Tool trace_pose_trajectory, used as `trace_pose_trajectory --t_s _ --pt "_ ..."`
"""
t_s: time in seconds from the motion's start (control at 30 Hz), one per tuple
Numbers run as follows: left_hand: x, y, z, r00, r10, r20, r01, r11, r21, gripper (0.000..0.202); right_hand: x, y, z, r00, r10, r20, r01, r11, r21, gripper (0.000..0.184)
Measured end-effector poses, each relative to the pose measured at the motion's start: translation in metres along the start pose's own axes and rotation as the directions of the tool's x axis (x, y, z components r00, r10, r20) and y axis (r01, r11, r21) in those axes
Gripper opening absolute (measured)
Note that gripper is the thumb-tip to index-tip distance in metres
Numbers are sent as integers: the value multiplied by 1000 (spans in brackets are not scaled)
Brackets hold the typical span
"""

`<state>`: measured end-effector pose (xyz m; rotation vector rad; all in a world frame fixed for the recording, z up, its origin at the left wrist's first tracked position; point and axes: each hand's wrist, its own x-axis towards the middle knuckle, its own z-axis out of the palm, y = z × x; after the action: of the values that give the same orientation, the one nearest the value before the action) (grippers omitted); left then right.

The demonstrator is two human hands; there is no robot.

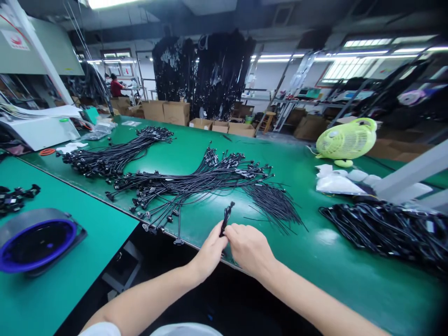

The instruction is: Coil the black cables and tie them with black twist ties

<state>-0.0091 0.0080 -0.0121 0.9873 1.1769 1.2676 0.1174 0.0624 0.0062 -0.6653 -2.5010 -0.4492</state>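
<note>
The head camera looks out from the person's own head, tipped forward and down. The left hand [209, 252] and right hand [249, 249] sit close below it, at the near edge of a green tabletop [350, 252]. Its wide lens also reaches the workshop's far wall [273, 77] and ceiling lights [108, 3].

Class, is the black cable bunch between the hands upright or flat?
Nearly upright: the black cable bunch stands above the left hand and right hand.

Wire harnesses [182, 179] on long surface [315, 242]; fan [346, 139] right (beside plastic bags [336, 183]); cardboard boxes [177, 113] behind; second surface [66, 233] left.
</note>
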Motion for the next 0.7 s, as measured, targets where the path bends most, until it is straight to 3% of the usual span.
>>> trace_pose_trajectory --t_s 0.07,0.13,0.2,0.23,0.3,0.37,0.43,0.5,0.53,0.6,0.7 --pt "2 11 -7 989 145 -17 -145 989 -14 46 0 -3 1 981 181 -73 -165 969 181 29" --pt "-1 20 -16 955 296 -4 -294 950 100 51 -4 -3 2 949 315 21 -294 858 422 33" --pt "-8 25 -25 908 409 89 -418 865 277 56 -10 3 1 931 309 195 -363 724 586 38" --pt "-13 25 -27 886 432 170 -464 815 346 57 -13 8 -1 927 288 241 -375 700 608 39" --pt "-20 18 -28 857 387 339 -504 767 398 56 -16 16 -8 940 294 172 -340 776 531 38" --pt "-22 6 -25 867 249 432 -416 838 353 58 -17 16 -16 959 283 -21 -261 909 326 33" --pt "-16 -6 -22 913 61 403 -166 959 230 72 -18 6 -23 980 146 -138 -124 980 154 31" --pt "-8 -9 -23 944 -107 312 94 994 57 82 -22 -11 -25 991 -51 -121 66 990 124 31" --pt "-5 -7 -25 953 -143 267 154 988 -21 83 -25 -19 -24 985 -138 -100 151 978 141 31" --pt "-4 5 -30 975 -87 205 108 990 -91 75 -31 -29 -18 973 -220 -71 229 959 166 30" --pt "-18 26 -31 971 105 215 -112 993 24 71 -35 -25 -9 989 -138 -57 146 977 158 27"
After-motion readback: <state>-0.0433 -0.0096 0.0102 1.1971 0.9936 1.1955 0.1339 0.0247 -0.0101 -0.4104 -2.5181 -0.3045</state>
